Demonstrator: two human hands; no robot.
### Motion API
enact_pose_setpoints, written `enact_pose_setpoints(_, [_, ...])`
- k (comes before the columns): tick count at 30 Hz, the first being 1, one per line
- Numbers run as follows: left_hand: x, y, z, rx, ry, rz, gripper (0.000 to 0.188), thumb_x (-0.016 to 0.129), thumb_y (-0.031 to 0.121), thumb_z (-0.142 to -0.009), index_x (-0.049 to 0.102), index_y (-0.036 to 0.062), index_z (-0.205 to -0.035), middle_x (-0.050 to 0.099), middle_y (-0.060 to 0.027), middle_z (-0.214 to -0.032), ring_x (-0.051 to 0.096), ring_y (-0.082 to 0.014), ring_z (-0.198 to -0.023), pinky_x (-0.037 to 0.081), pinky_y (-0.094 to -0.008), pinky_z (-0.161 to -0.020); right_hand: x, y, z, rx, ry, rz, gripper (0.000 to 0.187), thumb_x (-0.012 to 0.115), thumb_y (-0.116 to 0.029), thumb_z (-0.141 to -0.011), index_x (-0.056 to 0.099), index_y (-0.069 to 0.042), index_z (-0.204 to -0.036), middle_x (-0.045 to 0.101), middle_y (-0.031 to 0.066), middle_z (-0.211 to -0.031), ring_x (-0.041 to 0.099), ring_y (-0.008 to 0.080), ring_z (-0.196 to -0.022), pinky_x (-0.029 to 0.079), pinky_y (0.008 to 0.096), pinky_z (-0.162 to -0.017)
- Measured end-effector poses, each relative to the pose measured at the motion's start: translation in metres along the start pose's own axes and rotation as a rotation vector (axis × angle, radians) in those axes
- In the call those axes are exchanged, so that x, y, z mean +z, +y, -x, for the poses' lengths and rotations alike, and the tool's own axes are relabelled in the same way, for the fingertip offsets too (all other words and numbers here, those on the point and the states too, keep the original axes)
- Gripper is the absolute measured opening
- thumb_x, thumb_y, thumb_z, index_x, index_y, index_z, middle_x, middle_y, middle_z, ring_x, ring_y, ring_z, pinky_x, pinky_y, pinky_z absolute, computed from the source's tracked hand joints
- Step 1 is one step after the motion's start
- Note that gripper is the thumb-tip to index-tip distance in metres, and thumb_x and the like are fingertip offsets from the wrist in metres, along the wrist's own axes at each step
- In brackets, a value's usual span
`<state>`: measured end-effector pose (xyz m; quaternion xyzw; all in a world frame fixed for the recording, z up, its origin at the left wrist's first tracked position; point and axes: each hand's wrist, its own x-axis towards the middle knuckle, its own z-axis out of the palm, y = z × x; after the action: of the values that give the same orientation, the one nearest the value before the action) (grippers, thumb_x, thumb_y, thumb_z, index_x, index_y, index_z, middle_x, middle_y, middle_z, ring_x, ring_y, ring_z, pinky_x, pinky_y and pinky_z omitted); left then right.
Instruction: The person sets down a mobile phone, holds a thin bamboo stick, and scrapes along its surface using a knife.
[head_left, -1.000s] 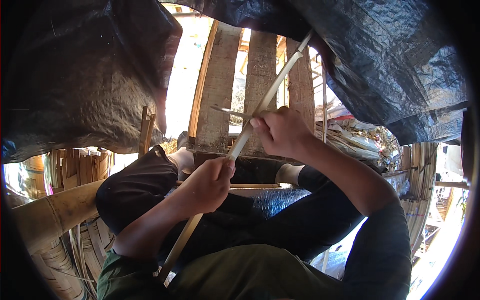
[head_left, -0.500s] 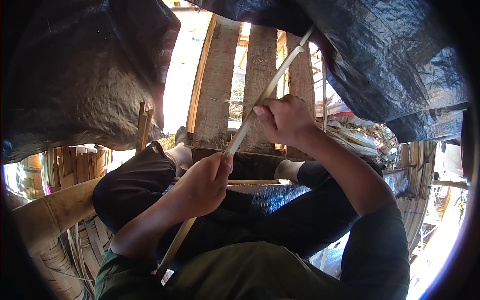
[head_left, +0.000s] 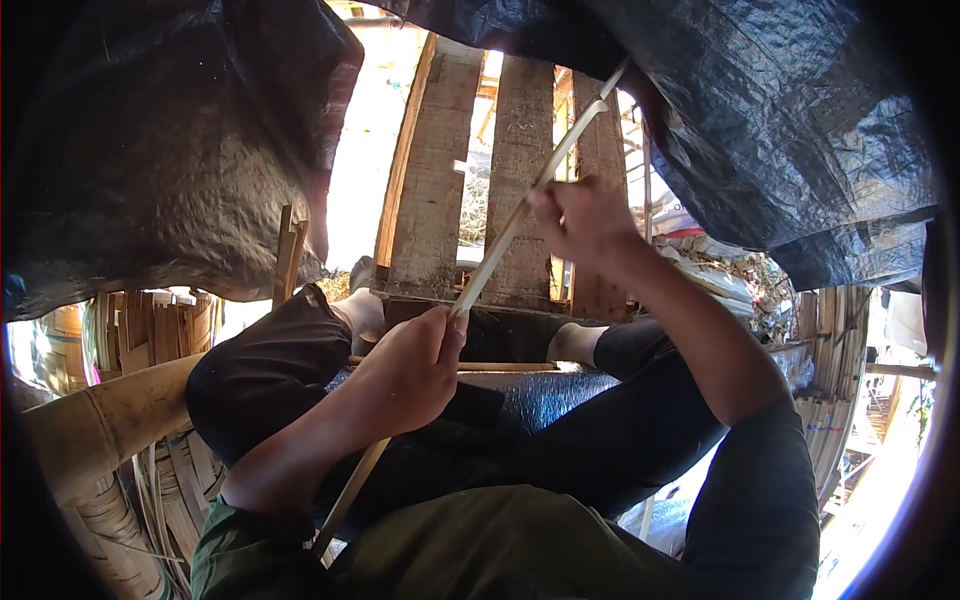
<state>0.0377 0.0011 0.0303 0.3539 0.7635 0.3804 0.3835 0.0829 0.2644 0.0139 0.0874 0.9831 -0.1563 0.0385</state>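
Observation:
A long, pale bamboo strip (head_left: 485, 270) runs slantwise from my lap up to the far right, with a thin raised sliver near its far end. My left hand (head_left: 405, 365) is closed around its lower part, thumb along the top. Farther up, my right hand (head_left: 592, 222) is beside the strip, fingers curled and blurred by motion. It grips a thin-bladed knife, whose blade is smeared now but shows plainly in the earlier frame. The strip's lower end (head_left: 350, 495) comes out beneath my left forearm.
Wooden planks (head_left: 520, 150) with gaps between them lie ahead. Dark plastic sheeting (head_left: 180, 150) hangs at left, and more sheeting (head_left: 790, 130) at right. A thick bamboo pole (head_left: 110, 425) is by my left knee. Woven bamboo (head_left: 120, 530) is below it.
My right hand has shifted slightly up and right, and its fingers and blade have become blurred. My left hand stays in nearly the same place on the bamboo strip.

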Motion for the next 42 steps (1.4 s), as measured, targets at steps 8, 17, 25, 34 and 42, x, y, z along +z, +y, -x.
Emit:
enact_pose_setpoints(8, [0.0, 0.001, 0.004, -0.064, -0.008, -0.071, 0.024, 0.042, 0.016, -0.102, 0.05, -0.0035, -0.09, 0.054, -0.0231, -0.067, 0.056, -0.0443, -0.066, 0.041, -0.0481, -0.061, -0.003, 0.0, 0.002, -0.048, -0.024, 0.101, 0.049, 0.039, -0.041, -0.101, 0.07, -0.007, -0.085, 0.062, 0.0146, -0.059, 0.066, 0.0294, -0.054, 0.057, 0.0456, -0.059])
enact_pose_setpoints(17, [-0.004, 0.005, 0.006, -0.039, 0.009, -0.129, 0.024, 0.043, 0.014, -0.101, 0.048, -0.0052, -0.087, 0.054, -0.0266, -0.065, 0.056, -0.0461, -0.066, 0.04, -0.0492, -0.058, -0.003, -0.001, 0.003, -0.016, -0.01, 0.145, 0.047, 0.046, -0.042, -0.098, 0.069, -0.004, -0.082, 0.063, 0.0203, -0.064, 0.067, 0.0369, -0.065, 0.055, 0.0487, -0.066])
enact_pose_setpoints(25, [0.0, 0.001, 0.007, 0.037, 0.054, -0.152, 0.019, 0.047, 0.009, -0.099, 0.047, -0.0051, -0.086, 0.051, -0.0256, -0.059, 0.055, -0.0457, -0.06, 0.04, -0.0499, -0.054, -0.015, 0.014, -0.007, 0.069, 0.037, 0.169, 0.053, 0.041, -0.042, -0.101, 0.068, -0.004, -0.076, 0.061, 0.0178, -0.06, 0.066, 0.035, -0.061, 0.055, 0.0495, -0.065])
enact_pose_setpoints(34, [0.011, 0.003, 0.011, 0.075, 0.06, -0.208, 0.017, 0.05, 0.007, -0.097, 0.044, -0.0039, -0.086, 0.052, -0.0258, -0.06, 0.056, -0.0466, -0.062, 0.041, -0.0516, -0.055, -0.014, 0.052, -0.005, 0.141, 0.052, 0.203, 0.05, 0.046, -0.038, -0.099, 0.065, -0.003, -0.07, 0.062, 0.0194, -0.061, 0.066, 0.0383, -0.061, 0.054, 0.0476, -0.062])
enact_pose_setpoints(42, [0.001, 0.007, 0.01, 0.048, 0.039, -0.213, 0.017, 0.051, 0.008, -0.096, 0.043, -0.0041, -0.087, 0.054, -0.0263, -0.061, 0.058, -0.0471, -0.064, 0.042, -0.0535, -0.057, 0.0, 0.015, 0.009, 0.081, 0.177, 0.135, 0.047, 0.049, -0.038, -0.097, 0.064, -0.003, -0.07, 0.063, 0.0188, -0.061, 0.065, 0.0378, -0.059, 0.054, 0.0477, -0.059])
